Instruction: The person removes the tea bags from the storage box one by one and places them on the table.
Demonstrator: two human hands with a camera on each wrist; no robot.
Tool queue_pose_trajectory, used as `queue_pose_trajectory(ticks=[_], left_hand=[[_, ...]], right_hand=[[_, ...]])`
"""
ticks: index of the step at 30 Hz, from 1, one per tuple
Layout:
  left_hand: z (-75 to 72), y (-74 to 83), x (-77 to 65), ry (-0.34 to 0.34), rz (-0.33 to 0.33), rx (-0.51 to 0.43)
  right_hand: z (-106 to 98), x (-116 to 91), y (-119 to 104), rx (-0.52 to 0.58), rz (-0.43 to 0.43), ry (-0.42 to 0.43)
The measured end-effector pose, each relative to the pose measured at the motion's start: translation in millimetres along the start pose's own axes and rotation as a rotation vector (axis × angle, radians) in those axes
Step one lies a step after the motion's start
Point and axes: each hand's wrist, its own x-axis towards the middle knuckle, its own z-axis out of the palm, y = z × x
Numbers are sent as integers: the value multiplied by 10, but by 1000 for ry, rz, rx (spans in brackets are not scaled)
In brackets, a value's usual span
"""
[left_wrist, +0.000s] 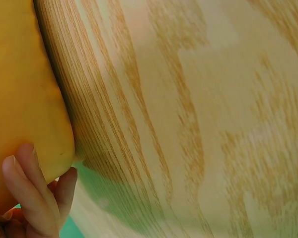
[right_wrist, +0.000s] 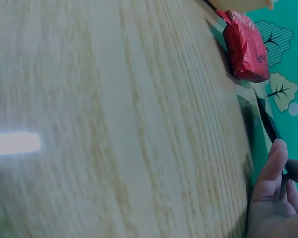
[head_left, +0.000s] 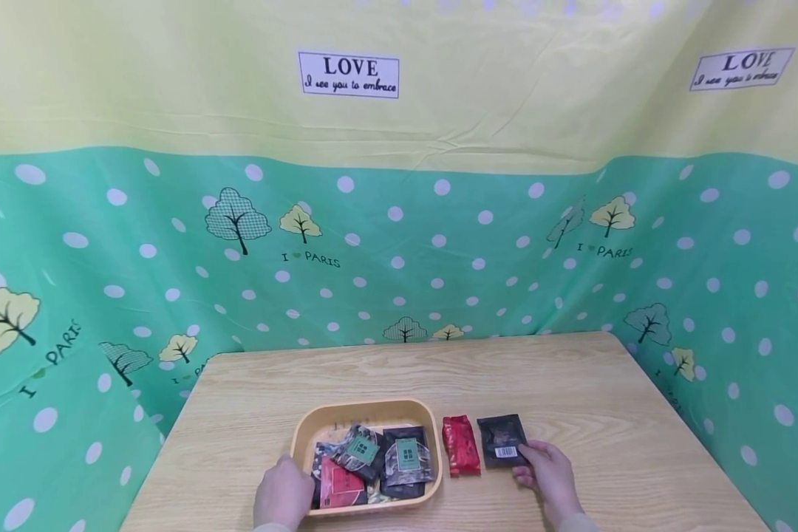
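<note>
A yellow-orange plastic bin [head_left: 370, 406] holds several tea-like packets, among them a red one [head_left: 341, 484] and dark ones with green labels [head_left: 408, 454]. My left hand [head_left: 283, 493] grips the bin's left side; in the left wrist view its fingers [left_wrist: 32, 191] lie against the outer wall. Right of the bin, my right hand [head_left: 550, 476] pinches the lower right corner of a flat black packet [head_left: 499, 432] with a white barcode label. In the right wrist view that packet [right_wrist: 267, 119] appears edge-on, between thumb and fingers.
Between the bin and the black packet lies a shiny red foil packet [head_left: 461, 445] on the light wooden table [head_left: 539, 369]. A green and yellow printed cloth [head_left: 399, 258] hangs around the table's back and sides.
</note>
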Motion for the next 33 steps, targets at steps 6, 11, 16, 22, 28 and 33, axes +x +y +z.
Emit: queue_pose_trajectory(ticks=[6,11,16,22,28,33], left_hand=[[6,-5,-2,3,5,-1],[9,-12,-1,-2,0,-9],[1,-13,-4,6,2,-11],[5,-9,-6,6,1,-8],[21,-23,3,14,11,-3],[21,-16,5,9,6,-2]], right_hand=[[17,30,32,-72,-23,42],[21,29,38,-149,-45,77],[24,23,38,-190,-54,105],[20,24,38,-246,-49,148],[10,-17,-43,-264,-69,153],[104,-95,-232,-297,-134,83]])
